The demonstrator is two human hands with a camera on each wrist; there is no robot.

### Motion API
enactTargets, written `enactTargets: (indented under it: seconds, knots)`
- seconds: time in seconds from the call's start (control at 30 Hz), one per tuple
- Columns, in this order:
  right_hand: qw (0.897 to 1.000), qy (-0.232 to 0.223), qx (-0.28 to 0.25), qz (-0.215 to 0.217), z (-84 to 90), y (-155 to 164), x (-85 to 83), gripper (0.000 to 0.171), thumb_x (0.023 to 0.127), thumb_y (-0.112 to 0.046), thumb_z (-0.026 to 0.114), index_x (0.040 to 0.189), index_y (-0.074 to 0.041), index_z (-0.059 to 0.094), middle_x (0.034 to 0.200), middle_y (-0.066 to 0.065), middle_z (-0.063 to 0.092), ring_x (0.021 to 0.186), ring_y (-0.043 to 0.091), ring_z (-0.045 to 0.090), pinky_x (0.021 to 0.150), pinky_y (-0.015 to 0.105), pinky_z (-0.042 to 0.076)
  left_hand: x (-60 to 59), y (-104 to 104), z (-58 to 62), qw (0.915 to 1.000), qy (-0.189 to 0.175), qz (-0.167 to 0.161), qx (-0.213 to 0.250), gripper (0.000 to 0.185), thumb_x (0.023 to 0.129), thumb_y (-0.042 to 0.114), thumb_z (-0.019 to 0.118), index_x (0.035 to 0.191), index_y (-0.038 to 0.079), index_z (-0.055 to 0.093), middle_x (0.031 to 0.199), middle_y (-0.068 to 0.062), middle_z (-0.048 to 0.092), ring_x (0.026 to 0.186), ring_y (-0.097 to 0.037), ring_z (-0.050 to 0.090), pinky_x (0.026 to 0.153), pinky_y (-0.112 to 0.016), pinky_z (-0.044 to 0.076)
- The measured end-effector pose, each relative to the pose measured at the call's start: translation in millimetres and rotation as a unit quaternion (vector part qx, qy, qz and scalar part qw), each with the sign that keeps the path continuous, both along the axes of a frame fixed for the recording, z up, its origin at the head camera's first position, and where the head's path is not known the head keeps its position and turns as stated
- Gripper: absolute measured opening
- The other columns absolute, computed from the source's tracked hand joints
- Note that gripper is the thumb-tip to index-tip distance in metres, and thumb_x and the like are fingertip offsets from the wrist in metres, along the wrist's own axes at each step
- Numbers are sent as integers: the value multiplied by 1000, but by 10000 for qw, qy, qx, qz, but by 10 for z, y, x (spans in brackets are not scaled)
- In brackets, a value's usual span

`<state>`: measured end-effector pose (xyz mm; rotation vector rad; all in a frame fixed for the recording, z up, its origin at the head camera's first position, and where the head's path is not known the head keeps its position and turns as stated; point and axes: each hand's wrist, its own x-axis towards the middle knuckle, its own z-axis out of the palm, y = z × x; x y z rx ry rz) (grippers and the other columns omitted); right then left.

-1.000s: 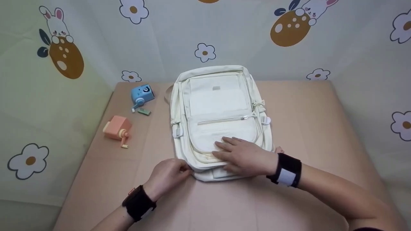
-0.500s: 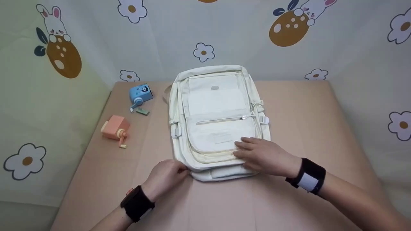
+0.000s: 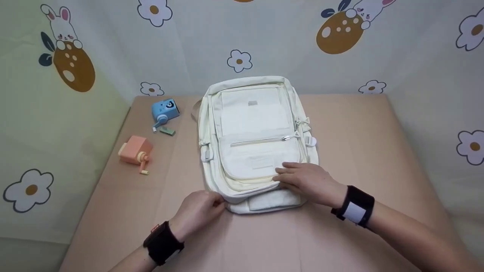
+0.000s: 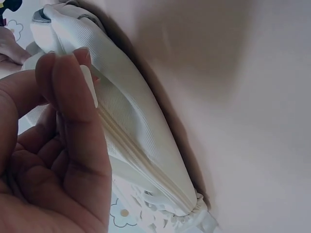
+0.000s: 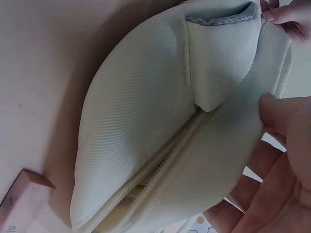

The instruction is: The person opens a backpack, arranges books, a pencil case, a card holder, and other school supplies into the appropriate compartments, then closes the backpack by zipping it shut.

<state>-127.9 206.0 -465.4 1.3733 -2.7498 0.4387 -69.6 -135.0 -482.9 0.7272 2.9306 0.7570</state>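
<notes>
A cream backpack (image 3: 249,117) lies front side up on the table. At its lower left corner my left hand (image 3: 198,209) pinches a zipper pull (image 4: 89,85), whose white tab shows between the fingertips in the left wrist view. From there the zipper (image 4: 141,158) runs along the bag's side. My right hand (image 3: 308,181) grips the lower right edge of the front, fingers over the front panel and thumb on the bottom side. In the right wrist view the zipper (image 5: 163,170) on that side gapes, its toothed edges apart.
To the left stand a blue crank pencil sharpener (image 3: 165,109) and a pink one (image 3: 137,150). A small green block (image 3: 167,131) lies beside the blue one. A pink eraser marked 4B (image 5: 26,201) lies close to the bag's right side. Patterned curtains (image 3: 196,45) surround the table (image 3: 351,132).
My right hand has slid from the lower middle of the front to its right edge. The front's lower edge now sits slightly raised there. My left hand stays at the lower left corner.
</notes>
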Motion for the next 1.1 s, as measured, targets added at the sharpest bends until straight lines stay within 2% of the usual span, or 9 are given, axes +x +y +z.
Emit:
enactTargets:
  seconds: [0.1,0.2,0.43,0.6,0.87,1.1]
  knots:
    - [10000,-59,-12,-40,27,-15,-19,24,103,-22,62,125,-19,72,133,4,68,126,31,61,94,51,54,11,41,31,9998,111,-104,86,22,86,10,74,69,20,67,61,16,47,55,-3,41,51,-26,39]
    - [9998,-143,-94,-94,45,-27,-13,23,104,-24,61,124,-20,71,132,4,68,125,31,61,93,52,54,33,100,48,9994,223,-223,132,25,87,10,74,67,21,63,61,16,46,55,-2,41,50,-25,38]
    - [9993,-254,-245,-134,63,-40,-17,24,104,-25,60,125,-19,70,131,3,69,124,31,62,91,52,55,61,323,128,9979,299,-468,333,20,88,10,73,71,20,69,64,16,53,57,-1,45,51,-23,41]
    - [9986,-406,-233,-229,76,-42,-25,26,105,-25,59,127,-18,71,132,3,68,126,30,61,95,51,53,25,475,160,9959,370,-747,342,13,88,10,73,78,18,74,67,13,61,58,0,49,53,-22,44]
    - [9984,-477,-138,-265,59,-22,-21,26,105,-27,59,125,-18,72,134,4,67,129,30,59,101,50,49,-13,483,165,9958,175,-807,392,9,88,8,73,83,15,78,73,10,68,62,1,54,57,-23,48]
    - [9989,-283,-328,-158,96,166,-30,28,103,-26,64,126,-13,72,133,7,67,129,29,58,106,49,46,-22,467,176,9964,16,-757,375,9,89,10,72,85,15,78,74,10,69,62,0,55,58,-23,49]
